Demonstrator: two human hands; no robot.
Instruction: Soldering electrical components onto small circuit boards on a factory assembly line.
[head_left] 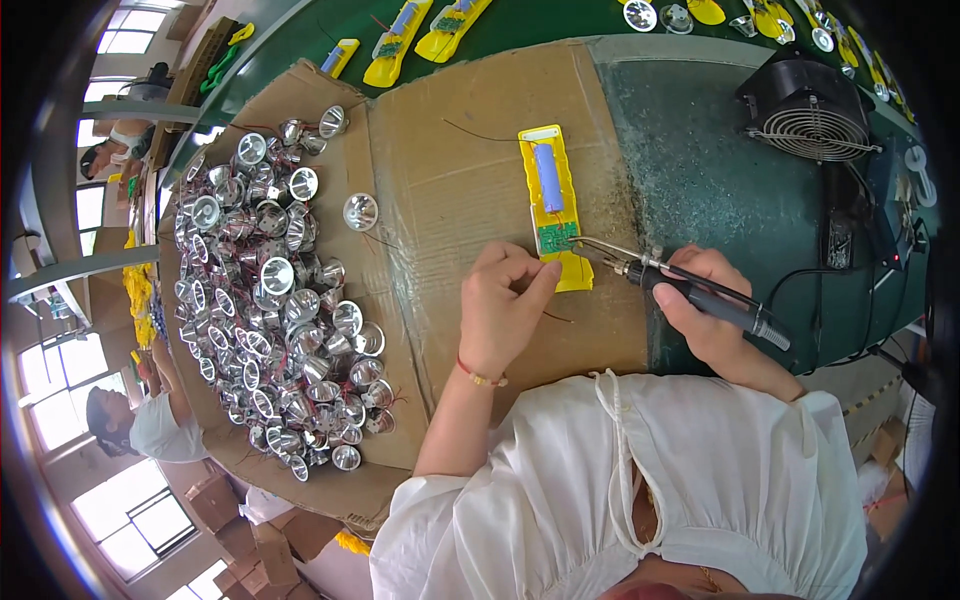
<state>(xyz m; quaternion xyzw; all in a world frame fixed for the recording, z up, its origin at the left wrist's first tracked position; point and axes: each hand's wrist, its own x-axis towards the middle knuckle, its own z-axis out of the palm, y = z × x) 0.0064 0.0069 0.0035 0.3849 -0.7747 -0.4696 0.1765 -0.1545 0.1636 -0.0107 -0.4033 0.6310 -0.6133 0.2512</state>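
Two hands: the left hand [503, 300] and the right hand [702, 328] meet near the middle of the frame.
Left fingers: thumb and forefinger pressed together at the tips, over the lower part of the yellow casing [574, 278]; I cannot tell whether they pinch a thin wire.
Right fingers: curled around the dark handle of a soldering iron [737, 317], right of centre.
Iron's tip: at the right edge of the green circuit board [556, 236]; contact is too small to tell.
Yellow casing: just right of centre, lying lengthwise up the frame, with the board in its lower half and a blue-violet cylindrical cell [549, 180] above.
Under the casing: a brown cardboard sheet [455, 110].
Lone reflector: one silver reflector [361, 212] left of centre, apart from the heap of reflectors [277, 275] on the left.
Upper right: a black fan [812, 112] on the green tabletop [690, 125].
Top edge: more yellow casings [398, 45].
Lower left: a co-worker in white [165, 428].
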